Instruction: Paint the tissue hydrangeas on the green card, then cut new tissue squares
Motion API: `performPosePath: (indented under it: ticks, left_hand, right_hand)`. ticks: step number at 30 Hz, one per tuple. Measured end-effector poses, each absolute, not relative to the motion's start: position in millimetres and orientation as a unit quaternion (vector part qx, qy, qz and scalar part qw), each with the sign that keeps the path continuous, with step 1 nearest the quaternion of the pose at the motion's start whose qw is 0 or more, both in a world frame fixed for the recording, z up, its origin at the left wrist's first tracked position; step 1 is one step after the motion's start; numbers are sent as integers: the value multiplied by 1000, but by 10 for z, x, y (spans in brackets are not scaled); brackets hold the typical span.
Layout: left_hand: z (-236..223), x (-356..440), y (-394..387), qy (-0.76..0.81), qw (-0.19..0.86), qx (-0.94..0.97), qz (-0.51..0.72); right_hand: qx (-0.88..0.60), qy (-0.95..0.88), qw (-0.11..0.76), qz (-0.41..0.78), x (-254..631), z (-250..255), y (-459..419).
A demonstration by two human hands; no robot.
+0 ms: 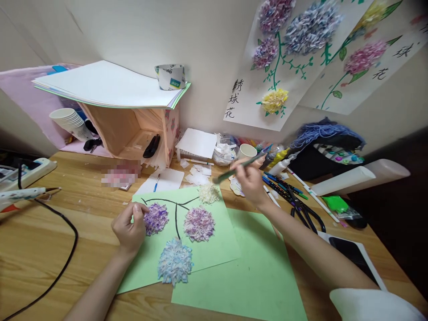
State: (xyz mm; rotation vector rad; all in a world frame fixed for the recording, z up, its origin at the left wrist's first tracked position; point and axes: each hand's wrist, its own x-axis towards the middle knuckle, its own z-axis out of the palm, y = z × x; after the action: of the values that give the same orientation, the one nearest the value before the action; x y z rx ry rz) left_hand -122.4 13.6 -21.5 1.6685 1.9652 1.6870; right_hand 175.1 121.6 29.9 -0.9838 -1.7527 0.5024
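Note:
My right hand (pixel 250 180) grips a dark green paintbrush (pixel 230 173), its lower end beside a cream paper flower (pixel 209 193). That flower is at the top of a light green sheet (pixel 200 253) with black drawn stems. My left hand (pixel 129 226) is closed, its fingertips at the left edge of a purple paper flower (pixel 156 218); whether they pinch anything is hidden. A pink-purple flower (pixel 199 224) and a pale blue one (pixel 174 262) also lie on this sheet. Another green sheet (pixel 247 272) is partly under it.
A white glue gun (pixel 23 194) with a black cord lies left. Black scissors (pixel 302 211) and several pens lie right. Behind stand a paper cup (pixel 248 151), paint bottles (pixel 281 156) and a peach box (pixel 133 129). Flower pictures (pixel 281 67) hang on the wall.

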Motion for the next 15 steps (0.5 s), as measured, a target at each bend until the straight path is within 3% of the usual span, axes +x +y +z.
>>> performPosePath:
  ticks: [2,4,8,15]
  left_hand:
    - [-217,-1214,134,632,30,545,551]
    - [-213,-1205,131,627,28,552,549]
    - [-204,-1193,123,625,26,557,546]
    - [-213,-1188,113,638,33,544,544]
  right_hand:
    - [-359,-788,473,162,1751,239,1041]
    - [-310,-795,510,108,1746,156,889]
    - [-222,-861,458,18,1758,-1,730]
    - [-171,-885,433,2,1775,-4,614]
